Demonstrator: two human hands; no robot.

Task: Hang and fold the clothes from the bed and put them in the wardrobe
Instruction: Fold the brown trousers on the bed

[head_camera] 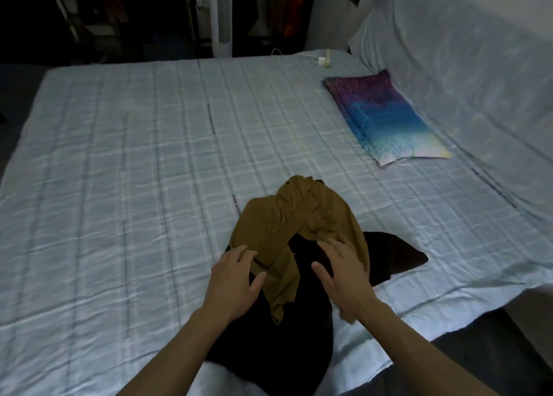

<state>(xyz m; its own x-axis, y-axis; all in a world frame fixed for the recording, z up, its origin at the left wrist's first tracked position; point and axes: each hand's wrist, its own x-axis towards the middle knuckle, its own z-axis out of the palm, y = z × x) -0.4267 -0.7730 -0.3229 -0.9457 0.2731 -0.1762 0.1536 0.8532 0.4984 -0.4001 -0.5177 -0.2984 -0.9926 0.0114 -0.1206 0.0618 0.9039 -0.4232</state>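
Observation:
A crumpled mustard-brown garment (299, 222) lies on top of a black garment (281, 341) near the front edge of the bed (119, 156). My left hand (236, 279) hovers over the brown garment's left edge, fingers spread and relaxed. On the right side of that garment my right hand (344, 273) reaches with fingers extended, its fingertips at or just above the cloth. Neither hand grips anything. A folded purple-blue patterned cloth (386, 117) lies flat at the bed's far right.
The bed wears a pale blue checked sheet. A covered headboard or pillow bank (463, 66) rises on the right. A white charger with cable (323, 60) lies at the far edge. Behind stand a white tower fan (223, 15) and dark hanging clothes (287, 6).

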